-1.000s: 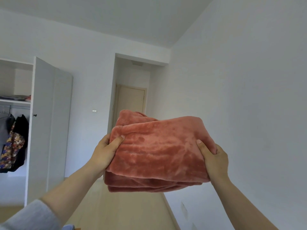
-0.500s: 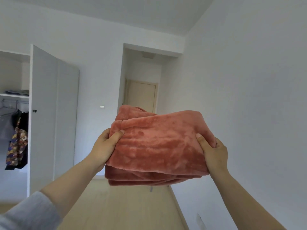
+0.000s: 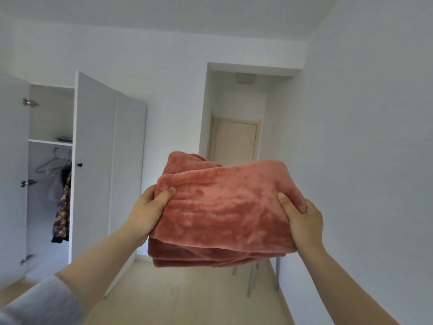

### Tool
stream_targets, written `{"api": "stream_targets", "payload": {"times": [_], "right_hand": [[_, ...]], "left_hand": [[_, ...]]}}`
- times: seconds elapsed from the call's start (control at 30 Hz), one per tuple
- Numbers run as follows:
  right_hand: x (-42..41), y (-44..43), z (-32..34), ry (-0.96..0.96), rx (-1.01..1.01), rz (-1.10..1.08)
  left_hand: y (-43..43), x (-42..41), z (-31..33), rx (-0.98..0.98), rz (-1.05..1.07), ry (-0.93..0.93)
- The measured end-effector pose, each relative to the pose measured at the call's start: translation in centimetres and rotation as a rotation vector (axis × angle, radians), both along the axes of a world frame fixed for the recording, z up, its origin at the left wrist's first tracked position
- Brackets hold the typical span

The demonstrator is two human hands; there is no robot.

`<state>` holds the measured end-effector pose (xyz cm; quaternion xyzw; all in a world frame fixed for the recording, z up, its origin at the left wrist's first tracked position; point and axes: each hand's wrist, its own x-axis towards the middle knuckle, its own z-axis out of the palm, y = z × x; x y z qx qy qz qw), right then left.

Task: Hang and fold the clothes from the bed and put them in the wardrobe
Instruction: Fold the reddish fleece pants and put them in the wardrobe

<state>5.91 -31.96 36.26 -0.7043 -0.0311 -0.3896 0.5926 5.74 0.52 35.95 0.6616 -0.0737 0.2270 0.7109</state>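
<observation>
A folded, plush salmon-pink garment (image 3: 222, 207) is held up in front of me at chest height. My left hand (image 3: 147, 209) grips its left edge, thumb on top. My right hand (image 3: 302, 219) grips its right edge the same way. The white wardrobe (image 3: 93, 160) stands at the left with both doors swung open. Inside it, a shelf (image 3: 50, 142) holds a small folded item (image 3: 64, 138), and below hang empty wire hangers (image 3: 54, 164) and a floral garment (image 3: 62, 209).
A beige door (image 3: 235, 141) closes the short hallway straight ahead. Grey metal legs (image 3: 251, 277) of some furniture show below the garment near the right wall. Pale wood floor (image 3: 187, 294) stretches between me and the wardrobe.
The view has swung left, so more of the wardrobe's inside and its left door now show. Both hands keep the same hold on the folded garment.
</observation>
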Motion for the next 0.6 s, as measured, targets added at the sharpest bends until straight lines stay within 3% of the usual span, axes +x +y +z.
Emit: {"api": "stream_targets", "payload": {"times": [0.6], "right_hand": [[26.7, 8.9, -0.1, 0.0, -0.029, 0.029]], "left_hand": [[8.7, 25.2, -0.9, -0.033, 0.041, 0.016]]}}
